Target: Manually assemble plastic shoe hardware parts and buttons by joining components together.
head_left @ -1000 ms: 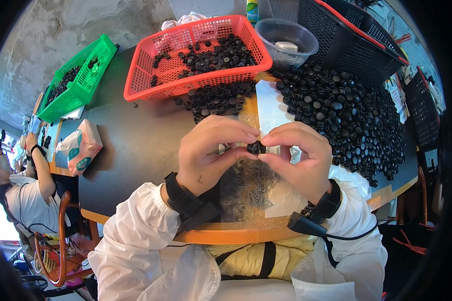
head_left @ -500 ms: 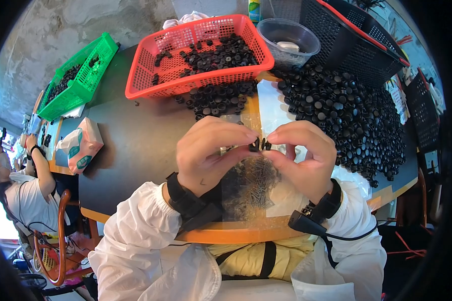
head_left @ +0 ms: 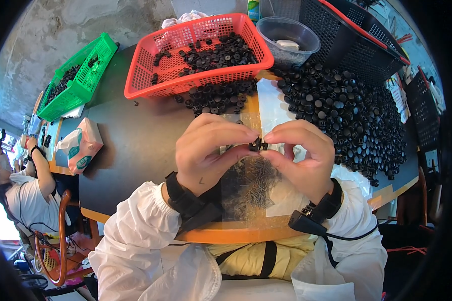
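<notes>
My left hand and my right hand meet over the near part of the table, both closed in a pinch. Between the fingertips sit small black plastic pieces, the left hand's piece touching the right hand's. Fingers cover much of them, so their exact shape is hard to make out. Below the hands, a heap of small metal screws lies on a clear plastic sheet. To the right spreads a large pile of black round-headed plastic caps. Small black round pieces are heaped beyond my left hand.
A red basket with black pieces stands at the back, beside a clear tub and a black basket. A tissue pack and a green basket are at left. A co-worker sits far left.
The two black pieces, slightly apart before, are now together between my fingertips. My right hand has shifted slightly left.
</notes>
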{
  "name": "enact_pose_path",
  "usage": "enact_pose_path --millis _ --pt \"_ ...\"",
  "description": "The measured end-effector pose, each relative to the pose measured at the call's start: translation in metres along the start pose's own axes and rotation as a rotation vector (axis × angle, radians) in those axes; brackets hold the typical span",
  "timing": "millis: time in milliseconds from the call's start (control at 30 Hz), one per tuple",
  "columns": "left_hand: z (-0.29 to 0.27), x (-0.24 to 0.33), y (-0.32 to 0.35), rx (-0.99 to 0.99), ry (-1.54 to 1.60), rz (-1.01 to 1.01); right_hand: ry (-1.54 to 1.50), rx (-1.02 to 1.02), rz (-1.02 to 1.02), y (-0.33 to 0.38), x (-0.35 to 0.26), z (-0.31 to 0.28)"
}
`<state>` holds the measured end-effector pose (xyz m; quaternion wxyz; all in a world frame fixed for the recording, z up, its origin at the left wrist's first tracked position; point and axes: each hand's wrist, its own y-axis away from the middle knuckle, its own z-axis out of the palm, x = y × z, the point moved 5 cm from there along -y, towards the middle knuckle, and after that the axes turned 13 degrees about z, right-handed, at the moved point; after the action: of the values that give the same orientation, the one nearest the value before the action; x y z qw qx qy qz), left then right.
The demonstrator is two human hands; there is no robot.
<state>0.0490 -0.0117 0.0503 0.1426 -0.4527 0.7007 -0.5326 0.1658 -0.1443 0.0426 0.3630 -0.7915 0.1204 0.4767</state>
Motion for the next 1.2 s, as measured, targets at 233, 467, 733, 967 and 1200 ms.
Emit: enact_pose_path --millis 233,467,733,967,1200 --pt "0.0011 -0.0001 -0.0007 -0.006 -0.011 0.019 0.011 0.003 -0.003 0.0001 -0.0001 -0.0004" --pt "0.0020 0.0002 -0.0006 -0.001 -0.032 -0.002 0.043 0.016 0.010 0.0003 -0.0037 -0.0006" --pt "0.0002 -0.0001 -0.0002 0.013 -0.047 0.045 0.040 0.012 0.022 0.0005 -0.0032 -0.0006" --pt "0.0014 -0.0009 0.0007 0.016 -0.025 0.060 0.024 -0.004 0.060 0.0007 -0.0014 -0.0012" --pt "0.0031 -0.0023 0.0015 0.012 -0.028 0.026 0.031 -0.005 0.075 0.0000 -0.0006 -0.0005"
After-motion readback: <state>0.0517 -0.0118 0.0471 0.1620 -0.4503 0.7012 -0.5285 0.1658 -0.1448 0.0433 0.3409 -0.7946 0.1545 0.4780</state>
